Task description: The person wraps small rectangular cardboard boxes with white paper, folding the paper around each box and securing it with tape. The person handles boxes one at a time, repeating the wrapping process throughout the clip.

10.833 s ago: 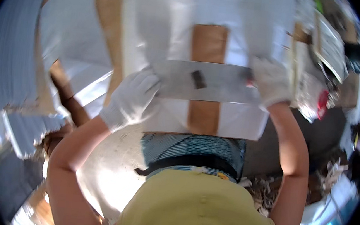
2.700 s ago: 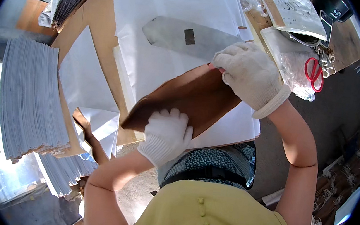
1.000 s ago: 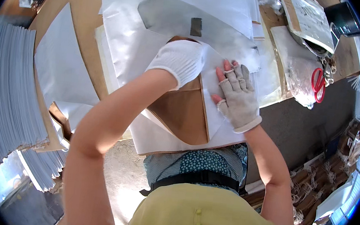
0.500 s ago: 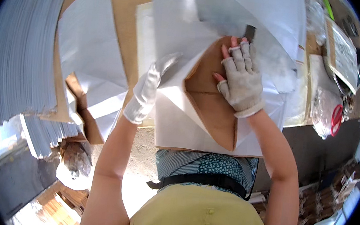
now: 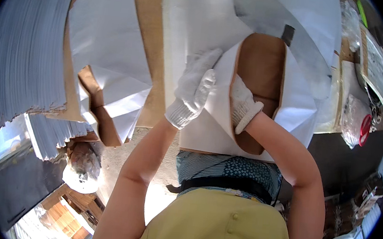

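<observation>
On the desk [image 5: 151,78], the paper bag [image 5: 295,109] seemed light, foldable and tearable, best held along its creased rim; the left hand [image 5: 196,83] lay outstretched, gripping nothing apparent, while the right hand [image 5: 245,103] reached inside, grasp hidden.

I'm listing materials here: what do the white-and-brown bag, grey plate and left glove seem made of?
Bag: probably paper, matte brown inside, white outside holding sharp creases. Grey plate: metal or plastic, unclear; smooth with faint sheen. Left glove: likely cotton knit, matte with ribbed cuff.
</observation>
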### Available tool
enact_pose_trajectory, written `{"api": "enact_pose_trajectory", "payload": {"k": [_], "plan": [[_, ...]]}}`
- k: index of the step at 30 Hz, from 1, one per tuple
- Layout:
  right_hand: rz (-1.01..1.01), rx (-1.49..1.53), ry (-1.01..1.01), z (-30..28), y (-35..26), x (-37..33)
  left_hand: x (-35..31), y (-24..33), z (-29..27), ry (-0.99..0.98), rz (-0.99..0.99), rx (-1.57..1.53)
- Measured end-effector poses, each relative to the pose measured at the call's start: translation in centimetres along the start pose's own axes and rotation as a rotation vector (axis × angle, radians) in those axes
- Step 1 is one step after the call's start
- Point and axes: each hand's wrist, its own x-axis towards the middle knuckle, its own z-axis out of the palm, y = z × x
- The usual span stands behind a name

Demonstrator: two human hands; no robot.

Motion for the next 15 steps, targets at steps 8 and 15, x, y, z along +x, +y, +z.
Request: {"api": "enact_pose_trajectory", "payload": {"k": [8, 15], "plan": [[0.031, -0.453, 0.178, -9.7, 2.4, -5.5, -0.4, -0.1, 1.7, 0.082, 0.104, 0.374], [-0.501, 0.041, -0.357, -3.3, 1.8, -12.0, -0.4, 0.4, 1.7, -0.055, 0.152, 0.62]]}}
